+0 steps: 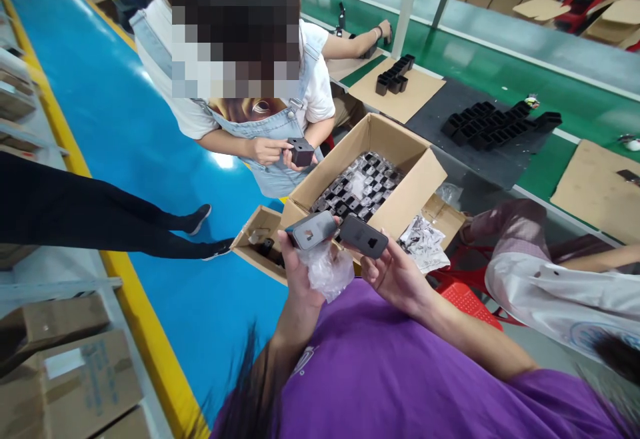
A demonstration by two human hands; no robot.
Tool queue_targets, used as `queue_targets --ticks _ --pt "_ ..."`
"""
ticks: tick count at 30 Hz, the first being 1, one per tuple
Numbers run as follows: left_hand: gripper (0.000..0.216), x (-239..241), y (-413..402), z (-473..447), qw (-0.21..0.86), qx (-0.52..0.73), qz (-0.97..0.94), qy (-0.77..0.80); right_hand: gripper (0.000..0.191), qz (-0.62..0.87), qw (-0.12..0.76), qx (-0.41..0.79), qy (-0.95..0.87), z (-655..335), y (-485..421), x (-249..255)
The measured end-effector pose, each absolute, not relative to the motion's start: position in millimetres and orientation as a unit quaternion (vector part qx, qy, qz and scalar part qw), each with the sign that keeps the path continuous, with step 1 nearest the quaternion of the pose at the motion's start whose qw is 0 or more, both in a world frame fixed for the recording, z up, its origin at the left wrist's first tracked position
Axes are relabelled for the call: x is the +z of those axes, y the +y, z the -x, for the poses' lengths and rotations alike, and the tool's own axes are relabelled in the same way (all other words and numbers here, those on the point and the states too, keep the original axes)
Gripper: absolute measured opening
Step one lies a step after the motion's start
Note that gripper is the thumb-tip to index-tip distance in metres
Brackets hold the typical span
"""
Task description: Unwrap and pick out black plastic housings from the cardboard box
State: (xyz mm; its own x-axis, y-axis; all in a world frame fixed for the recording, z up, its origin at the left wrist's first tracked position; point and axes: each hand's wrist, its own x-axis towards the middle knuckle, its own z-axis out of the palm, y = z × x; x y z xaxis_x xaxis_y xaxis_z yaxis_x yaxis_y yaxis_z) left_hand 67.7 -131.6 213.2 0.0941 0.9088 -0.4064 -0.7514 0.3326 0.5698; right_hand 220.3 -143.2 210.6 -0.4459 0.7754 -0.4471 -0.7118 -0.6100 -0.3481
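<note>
My left hand point(299, 272) grips a grey plastic housing point(313, 229) with a crumpled clear plastic bag point(327, 271) held beneath it. My right hand point(395, 273) holds a second, darker plastic housing point(363, 235) next to the first. Both parts hover over the near edge of an open cardboard box point(415, 189) filled with several black plastic parts point(361, 185) in bags.
A person in denim overalls opposite holds a black part point(301, 152). Another person sits at the right point(550, 279) beside a red stool point(467, 302). Black parts lie stacked on the bench point(495, 125). A small open box point(260, 239) sits at the left; cartons point(75, 372) stand beyond the yellow line.
</note>
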Motion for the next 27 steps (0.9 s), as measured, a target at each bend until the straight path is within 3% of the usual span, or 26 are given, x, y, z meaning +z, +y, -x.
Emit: queue_targets --ticks 12,21,27 --pt "0.093 225 -130 -71 0.749 0.557 0.01 0.36 0.044 0.316 0.432 0.841 -0.072 -221 -142 209" --pt "0.055 216 -130 -59 0.742 0.579 -0.066 0.333 0.039 0.311 0.443 0.838 -0.068 -222 -140 208" --pt "0.054 201 -128 -44 0.712 0.617 -0.068 0.33 0.038 0.308 0.458 0.831 -0.073 -223 -136 205"
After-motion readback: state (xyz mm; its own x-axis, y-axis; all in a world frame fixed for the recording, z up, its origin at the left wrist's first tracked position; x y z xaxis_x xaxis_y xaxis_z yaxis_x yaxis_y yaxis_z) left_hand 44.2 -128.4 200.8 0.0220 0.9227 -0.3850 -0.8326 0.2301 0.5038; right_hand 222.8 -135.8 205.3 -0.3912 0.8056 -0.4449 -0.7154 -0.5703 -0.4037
